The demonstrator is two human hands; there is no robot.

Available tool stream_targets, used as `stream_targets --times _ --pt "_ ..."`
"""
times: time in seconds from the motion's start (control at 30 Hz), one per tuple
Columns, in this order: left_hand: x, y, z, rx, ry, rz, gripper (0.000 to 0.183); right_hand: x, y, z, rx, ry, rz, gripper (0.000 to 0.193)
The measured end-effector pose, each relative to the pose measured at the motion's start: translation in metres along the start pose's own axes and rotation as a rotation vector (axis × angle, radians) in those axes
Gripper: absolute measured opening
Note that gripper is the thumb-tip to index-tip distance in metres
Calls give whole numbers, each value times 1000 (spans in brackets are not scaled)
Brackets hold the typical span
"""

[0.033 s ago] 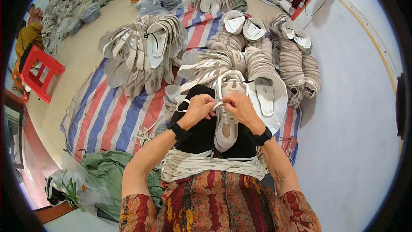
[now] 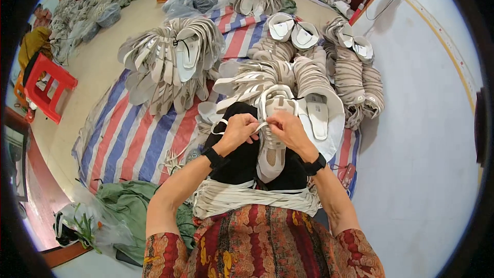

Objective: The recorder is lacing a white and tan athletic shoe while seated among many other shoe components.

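Note:
A beige and white shoe upper lies along my lap, its toe pointing toward me and its tongue at the far end. Both hands meet over its lacing area. My left hand pinches a white shoelace, and a loop of it hangs out to the left. On the right side of the upper, my right hand pinches the same lace close to the eyelets. Its fingertips partly cover the eyelets. A thick bundle of white laces lies across my lap, close to my waist.
Just beyond my knees stand stacked uppers, with another fanned stack farther left on a striped sheet. Tied bundles stand by the right wall. A red stool is at far left, and green cloth lies at lower left.

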State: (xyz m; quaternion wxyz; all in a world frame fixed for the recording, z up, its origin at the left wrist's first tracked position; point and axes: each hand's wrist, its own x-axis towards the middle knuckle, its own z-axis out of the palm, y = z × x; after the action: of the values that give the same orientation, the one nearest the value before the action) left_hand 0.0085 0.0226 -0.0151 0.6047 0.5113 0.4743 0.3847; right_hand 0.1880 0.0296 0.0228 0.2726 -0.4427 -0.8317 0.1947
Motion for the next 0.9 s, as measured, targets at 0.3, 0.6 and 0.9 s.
stream_targets --times 0.3,0.6,0.9 --pt "6 -19 7 765 244 578 14 -9 -11 2 -14 28 -127 11" --pt "12 11 -3 327 -151 -7 11 5 4 1 34 -63 85 15" --pt "17 -10 -5 585 -23 564 7 4 -5 5 -148 -37 5 15"
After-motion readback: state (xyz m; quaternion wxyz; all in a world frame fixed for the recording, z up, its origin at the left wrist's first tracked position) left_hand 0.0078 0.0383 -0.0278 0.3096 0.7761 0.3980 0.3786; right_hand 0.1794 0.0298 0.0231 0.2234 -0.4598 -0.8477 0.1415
